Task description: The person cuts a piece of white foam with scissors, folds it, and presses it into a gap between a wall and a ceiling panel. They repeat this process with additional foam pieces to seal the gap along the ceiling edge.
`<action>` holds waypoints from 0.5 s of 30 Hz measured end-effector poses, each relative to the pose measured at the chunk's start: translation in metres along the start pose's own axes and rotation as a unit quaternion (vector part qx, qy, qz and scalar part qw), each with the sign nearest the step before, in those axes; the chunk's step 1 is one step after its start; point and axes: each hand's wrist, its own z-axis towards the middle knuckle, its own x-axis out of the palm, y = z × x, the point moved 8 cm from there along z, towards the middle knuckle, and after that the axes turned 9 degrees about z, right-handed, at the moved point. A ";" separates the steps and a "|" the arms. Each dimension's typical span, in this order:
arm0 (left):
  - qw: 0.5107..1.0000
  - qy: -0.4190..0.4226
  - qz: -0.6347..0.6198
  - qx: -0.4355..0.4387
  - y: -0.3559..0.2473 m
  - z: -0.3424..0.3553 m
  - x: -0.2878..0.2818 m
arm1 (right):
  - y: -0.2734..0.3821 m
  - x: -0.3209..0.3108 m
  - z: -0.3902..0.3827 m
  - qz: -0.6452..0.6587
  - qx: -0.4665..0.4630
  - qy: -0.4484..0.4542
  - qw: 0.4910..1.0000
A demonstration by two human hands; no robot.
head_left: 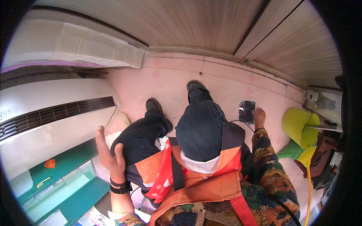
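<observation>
My left hand is raised on the left with fingers stretched and thumb apart, holding nothing. Dark bracelets circle its wrist, and it is nearest to my left knee and the white appliance with a black vent. On the right, my right hand grips the right edge of a flat, dark, shiny rectangular thing. Its exact kind cannot be made out. A thin black cord runs beside it toward my legs. Over my dark trousers lies an orange and red apron.
At the right stand a yellow-green bin and a broom with a yellow handle. Ribbed panels border the pink tiled floor at the far side. Green shelves are at lower left.
</observation>
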 end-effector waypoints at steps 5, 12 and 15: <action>0.998 -0.020 -0.062 0.005 0.001 0.000 -0.001 | 0.103 -0.055 0.011 0.323 -0.032 -0.038 0.945; 0.993 -0.030 -0.074 0.084 -0.018 0.008 0.002 | 0.323 -0.196 -0.035 0.444 -0.243 -0.045 0.861; 0.989 -0.035 -0.070 0.124 -0.028 0.013 -0.004 | 0.403 -0.267 -0.101 0.385 -0.443 -0.118 0.801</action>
